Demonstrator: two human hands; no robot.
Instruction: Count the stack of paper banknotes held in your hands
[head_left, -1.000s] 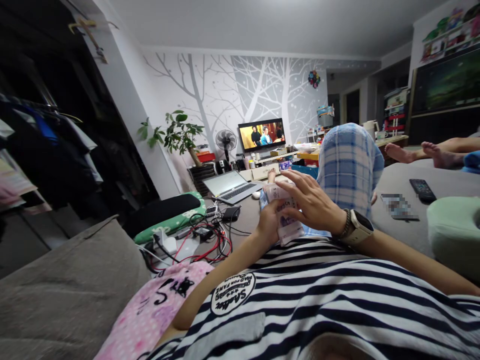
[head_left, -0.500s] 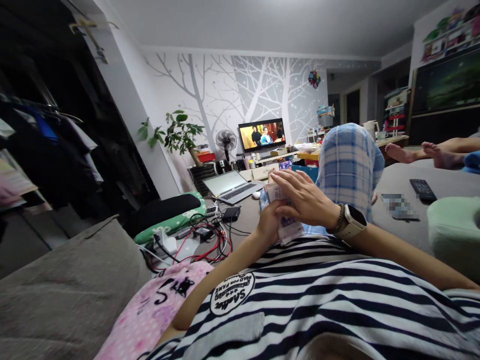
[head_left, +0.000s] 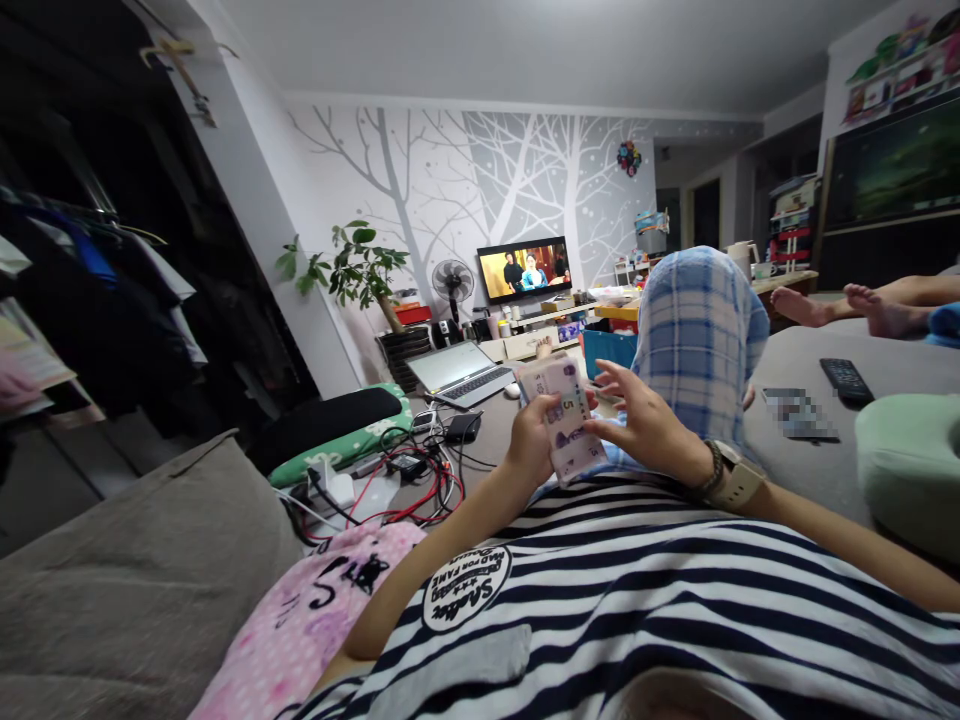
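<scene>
The right hand (head_left: pixel 656 432) has been drawn back from the stack of banknotes (head_left: pixel 566 422), over which it was laid half a second ago. The left hand (head_left: pixel 531 443) has been kept almost at the same place. By this change the printed face of the top note, with a figure 5, has been uncovered, and it may be judged that the stack is now carried by the left hand alone. The stack is clamped between the left thumb, which is pressed on the face, and the left fingers, mostly hidden underneath. The right fingers are spread apart; the right thumb is pointed to the near edge of the stack, but whether this edge is touched cannot be told.

Among the other things, the striped shirt (head_left: pixel 637 570) is the largest, just below the fingers of both hands. The raised knee (head_left: pixel 697 330), covered with plaid cloth, is found just beyond the right fingers, and by judgement the room there is narrowed by it. The laptop (head_left: pixel 469 375) is placed beyond the left fingers, to their left. The remote control (head_left: pixel 845 382) is seen well to the right of the right fingers. The smallest, a pale mouse (head_left: pixel 512 391), is set near the left fingers.
</scene>
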